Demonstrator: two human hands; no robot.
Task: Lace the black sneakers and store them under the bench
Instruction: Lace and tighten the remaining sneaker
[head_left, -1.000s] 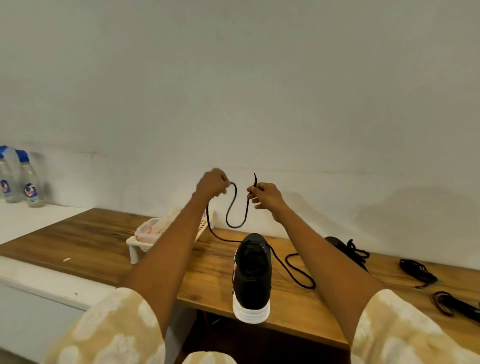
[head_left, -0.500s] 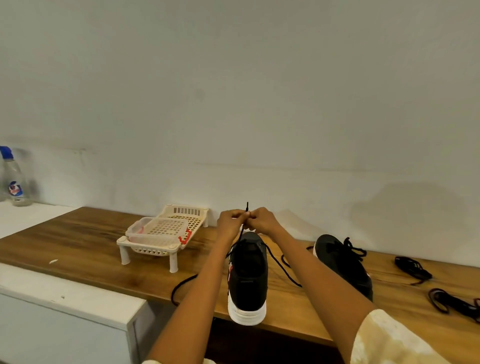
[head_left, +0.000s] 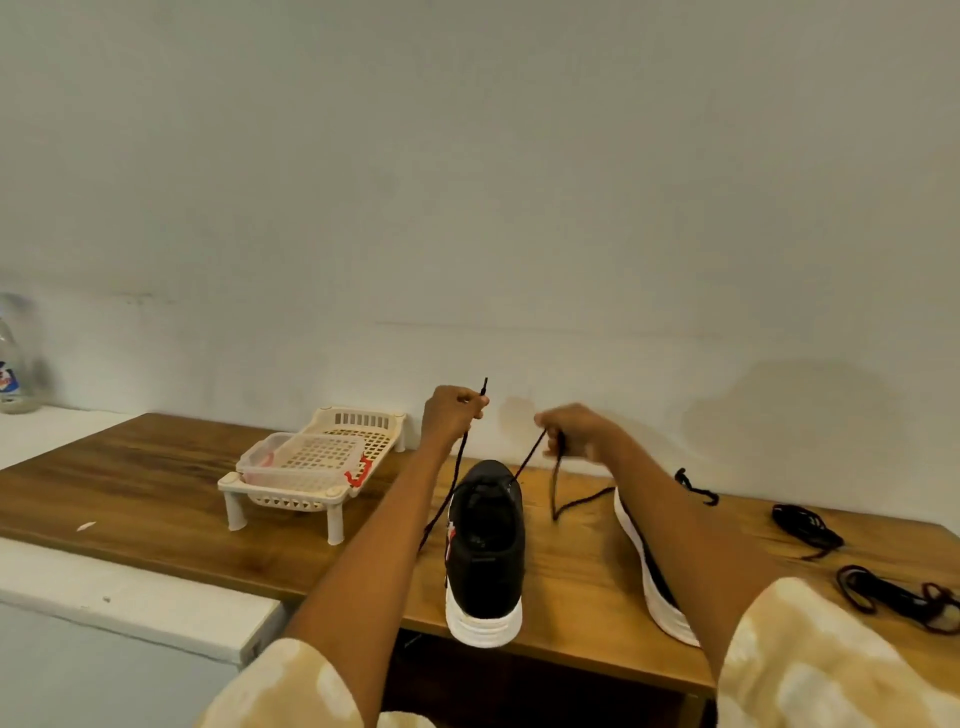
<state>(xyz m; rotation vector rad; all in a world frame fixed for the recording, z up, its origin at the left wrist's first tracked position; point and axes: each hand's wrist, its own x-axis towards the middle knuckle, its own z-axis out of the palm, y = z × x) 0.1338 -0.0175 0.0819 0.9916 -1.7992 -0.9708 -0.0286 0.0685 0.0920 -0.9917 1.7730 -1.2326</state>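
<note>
A black sneaker (head_left: 485, 545) with a white sole stands heel toward me on the wooden bench (head_left: 156, 493). Its black lace (head_left: 449, 491) runs up on both sides. My left hand (head_left: 451, 413) pinches one lace end above and left of the shoe, the tip sticking up. My right hand (head_left: 571, 428) grips the other strand to the right, and slack loops down onto the bench. A second black sneaker (head_left: 649, 566) lies behind my right forearm, mostly hidden.
A cream plastic rack (head_left: 311, 467) with a clear lid stands on the bench at left. Loose dark laces (head_left: 805, 527) and another bundle of laces (head_left: 893, 597) lie at right. A bottle (head_left: 13, 364) stands on the white ledge at far left. The wall is close behind.
My hands had come together over the shoe half a second ago; now they have pulled apart, drawing the two lace strands outward and upward.
</note>
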